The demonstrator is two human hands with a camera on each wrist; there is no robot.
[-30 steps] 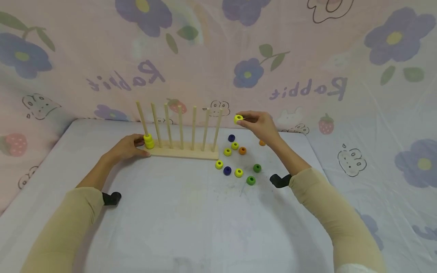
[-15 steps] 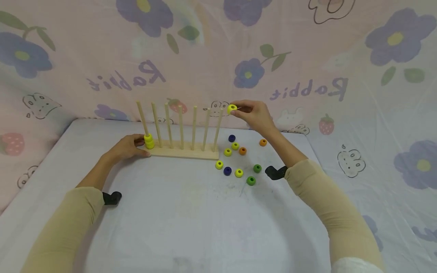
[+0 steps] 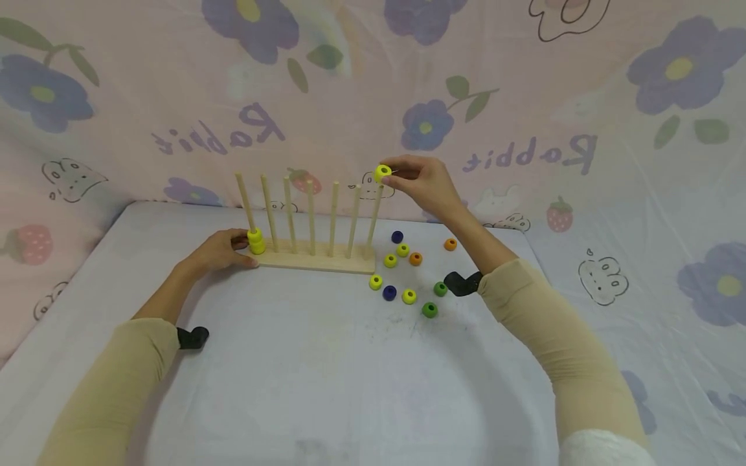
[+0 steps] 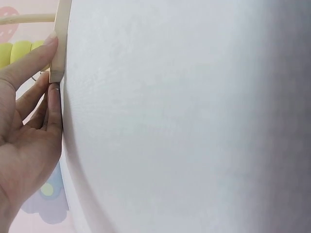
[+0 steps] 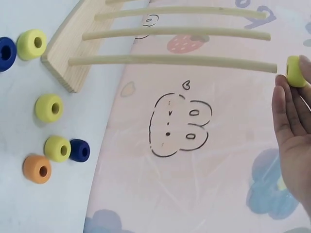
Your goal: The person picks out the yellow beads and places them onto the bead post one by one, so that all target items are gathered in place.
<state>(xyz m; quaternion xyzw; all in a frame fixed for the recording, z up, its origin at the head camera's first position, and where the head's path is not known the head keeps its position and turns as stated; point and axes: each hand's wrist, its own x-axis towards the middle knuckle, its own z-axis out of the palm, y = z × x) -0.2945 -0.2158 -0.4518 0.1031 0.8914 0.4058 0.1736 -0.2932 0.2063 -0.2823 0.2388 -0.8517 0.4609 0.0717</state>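
Note:
In the head view a wooden peg stand (image 3: 317, 261) bears a row of several upright pegs. Stacked on its leftmost peg are yellow beads (image 3: 256, 241). My left hand (image 3: 218, 251) grips the left end of the base; in the left wrist view the thumb (image 4: 34, 62) lies on one face of the wood (image 4: 60, 41), fingers round the end. My right hand (image 3: 424, 184) pinches a yellow bead (image 3: 383, 173) just above the tip of the rightmost peg (image 3: 374, 220). By the right wrist view, that bead (image 5: 294, 72) is slightly apart from the peg's tip (image 5: 271, 68).
Loose beads lie right of the stand: yellow (image 3: 409, 296), dark blue (image 3: 389, 293), orange (image 3: 416, 259) and green (image 3: 430, 310). The white-covered table (image 3: 326, 375) meets a patterned cloth (image 3: 350, 97) behind. Black wrist pieces (image 3: 463, 283) jut from both sleeves.
My right hand has moved left and up with the yellow bead, from right of the stand to above the rightmost peg. The left hand and the stand have stayed put.

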